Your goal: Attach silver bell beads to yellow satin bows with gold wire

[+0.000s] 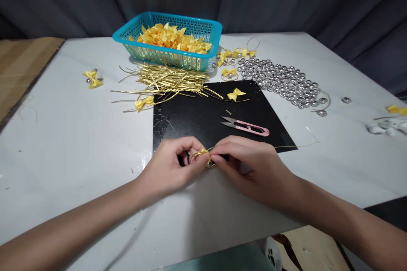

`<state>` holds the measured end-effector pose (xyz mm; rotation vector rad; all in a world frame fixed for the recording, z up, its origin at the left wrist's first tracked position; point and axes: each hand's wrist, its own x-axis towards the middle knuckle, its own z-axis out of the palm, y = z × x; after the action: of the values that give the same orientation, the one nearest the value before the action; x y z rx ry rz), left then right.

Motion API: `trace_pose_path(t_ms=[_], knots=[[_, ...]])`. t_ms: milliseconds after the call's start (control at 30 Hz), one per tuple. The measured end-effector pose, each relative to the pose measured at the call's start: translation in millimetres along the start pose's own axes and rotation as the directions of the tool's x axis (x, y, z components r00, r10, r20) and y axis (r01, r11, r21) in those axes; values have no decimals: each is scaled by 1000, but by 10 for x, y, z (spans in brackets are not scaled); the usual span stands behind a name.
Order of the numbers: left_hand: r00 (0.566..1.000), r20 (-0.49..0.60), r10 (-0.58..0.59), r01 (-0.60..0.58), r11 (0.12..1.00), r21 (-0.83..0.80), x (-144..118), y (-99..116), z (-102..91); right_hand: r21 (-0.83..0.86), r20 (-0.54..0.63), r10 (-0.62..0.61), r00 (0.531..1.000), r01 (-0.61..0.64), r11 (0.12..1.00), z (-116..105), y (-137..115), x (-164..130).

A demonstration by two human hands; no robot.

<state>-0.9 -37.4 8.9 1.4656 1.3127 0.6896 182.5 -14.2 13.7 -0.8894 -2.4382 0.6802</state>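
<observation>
My left hand (pixel 173 163) pinches a small yellow ribbon bow (pixel 204 151) with a loop of gold cord, near the front edge of the black mat. The fingertips of my right hand (pixel 257 169) meet it from the other side, closed on the gold cord at the bow; the fingers partly cover the exact grip. A thin gold strand (pixel 302 145) runs out past my right hand onto the white table. Just beyond the hands, pink-handled thread snips (pixel 259 129) lie on the black mat (pixel 190 114).
A turquoise basket (pixel 133 51) of yellow bows stands at the back. Before it lies a pile of gold cords (pixel 171 80). Many silver beads (pixel 282 78) spread on the right. Loose bows, such as one on the mat (pixel 235 94) and one with a bead (pixel 93 79), lie around.
</observation>
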Motion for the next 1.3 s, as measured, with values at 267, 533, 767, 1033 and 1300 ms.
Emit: trace_pose_path(t_ms=[267, 533, 767, 1033, 1300], knots=[[999, -52, -17, 14, 998, -61, -9, -14, 4, -461, 72, -191, 979, 203, 864, 26, -46, 37], [999, -46, -29, 24, 994, -108, -15, -4, 1, -412, -59, -182, 982, 142, 900, 77, -3, 44], [998, -52, -20, 14, 993, -114, -10, -5, 2, 237, -53, 239, 970, -220, 946, -1, 26, 100], [997, -48, 60, -68, 982, -178, -10, -2, -3, 635, 605, 313, 732, -681, 364, -77, 120, 182], [990, -137, 23, -51, 978, -203, -27, 5, 4, 701, 609, 382, 695, -697, 151, -65, 148, 173]])
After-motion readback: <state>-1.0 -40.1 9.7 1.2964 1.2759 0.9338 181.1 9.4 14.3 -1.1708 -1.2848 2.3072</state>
